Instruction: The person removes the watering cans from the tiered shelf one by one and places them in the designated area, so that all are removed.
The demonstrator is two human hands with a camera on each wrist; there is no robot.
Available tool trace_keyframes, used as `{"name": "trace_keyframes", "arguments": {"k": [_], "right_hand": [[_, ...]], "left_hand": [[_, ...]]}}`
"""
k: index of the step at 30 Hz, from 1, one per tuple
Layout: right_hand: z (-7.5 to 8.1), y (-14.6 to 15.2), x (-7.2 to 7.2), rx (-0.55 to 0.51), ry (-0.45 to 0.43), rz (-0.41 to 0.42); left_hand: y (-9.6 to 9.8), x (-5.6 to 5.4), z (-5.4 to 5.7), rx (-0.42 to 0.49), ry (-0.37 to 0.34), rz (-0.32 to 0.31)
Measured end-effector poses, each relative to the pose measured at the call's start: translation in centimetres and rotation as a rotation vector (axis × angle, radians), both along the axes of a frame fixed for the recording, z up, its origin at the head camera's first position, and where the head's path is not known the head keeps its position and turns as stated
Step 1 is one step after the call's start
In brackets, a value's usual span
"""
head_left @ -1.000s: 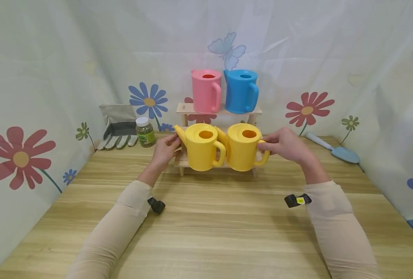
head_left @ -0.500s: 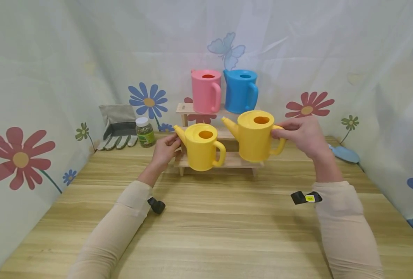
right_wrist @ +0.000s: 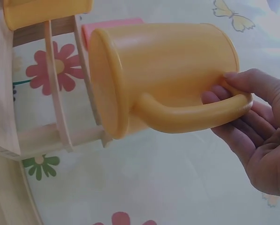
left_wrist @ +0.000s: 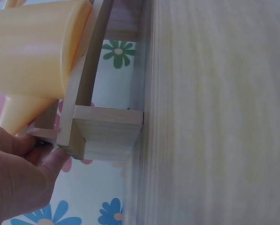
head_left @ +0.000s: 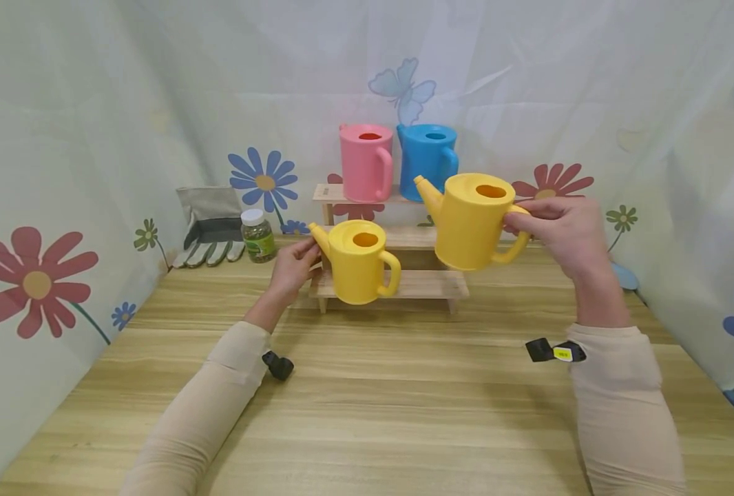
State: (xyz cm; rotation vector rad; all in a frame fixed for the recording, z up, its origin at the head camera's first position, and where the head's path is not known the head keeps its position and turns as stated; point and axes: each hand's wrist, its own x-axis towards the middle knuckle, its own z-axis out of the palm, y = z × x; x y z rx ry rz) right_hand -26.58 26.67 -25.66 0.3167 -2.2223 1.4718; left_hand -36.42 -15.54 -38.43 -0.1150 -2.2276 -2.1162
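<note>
A yellow watering can [head_left: 358, 265] stands on the lowest step of a small wooden stand [head_left: 429, 284]. My left hand [head_left: 291, 270] grips the left end of the stand, close beside this can's spout; in the left wrist view the thumb presses the board's end and some fingertips are hidden. A second yellow watering can [head_left: 471, 224] is in the air, upright with a slight tilt, in front of the stand's right side. My right hand [head_left: 565, 231] holds it by its handle, thumb and fingers curled round it in the right wrist view. Its spout points left.
On the top step stand a pink watering can [head_left: 365, 164] and a blue watering can [head_left: 425, 160]. Gloves [head_left: 211, 224] and a lidded jar [head_left: 257, 236] are at the back left. A blue trowel [head_left: 624, 277] lies at the right, mostly behind my right arm.
My right hand has lifted the second yellow watering can off the lowest step and carried it up and to the right. My left hand and the other yellow can have stayed put.
</note>
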Motion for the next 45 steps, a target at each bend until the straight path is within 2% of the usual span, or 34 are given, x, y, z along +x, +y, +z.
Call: {"name": "trace_keyframes", "arguments": {"k": [5, 11, 13, 16, 20, 24, 31, 35, 40, 45], "right_hand": [[0.8, 1.7, 0.6, -0.091, 0.006, 0.002], [1.3, 4.3, 1.2, -0.341, 0.039, 0.058], [1.4, 4.9, 1.3, -0.396, 0.032, 0.051], [1.4, 5.5, 1.2, -0.426, 0.015, 0.014], [0.9, 5.5, 0.5, -0.389, -0.075, -0.071], [-0.1, 5.1, -0.9, -0.265, -0.165, -0.175], [-2.4, 3.6, -3.2, -0.029, -0.251, -0.357], [-3.6, 2.8, -4.3, 0.073, -0.304, -0.421], [-5.1, 2.2, -5.5, 0.069, -0.321, -0.439], [-6.7, 1.6, -6.4, 0.053, -0.269, -0.463]], "left_hand": [[0.0, 0.0, 0.0, -0.008, -0.007, 0.007], [-0.1, -0.1, -0.2, -0.015, -0.01, 0.008], [-0.1, -0.2, -0.2, -0.013, -0.008, 0.007], [-0.1, -0.3, -0.2, -0.011, -0.005, 0.01], [-0.1, -0.3, -0.2, -0.01, -0.008, 0.016], [-0.1, -0.3, -0.2, -0.009, -0.018, 0.015], [-0.1, -0.3, -0.2, -0.01, -0.006, 0.006], [-0.1, -0.4, -0.3, -0.011, -0.002, 0.003], [-0.2, -0.4, -0.3, -0.012, -0.003, -0.004], [-0.2, -0.5, -0.3, -0.004, -0.002, -0.004]]}}
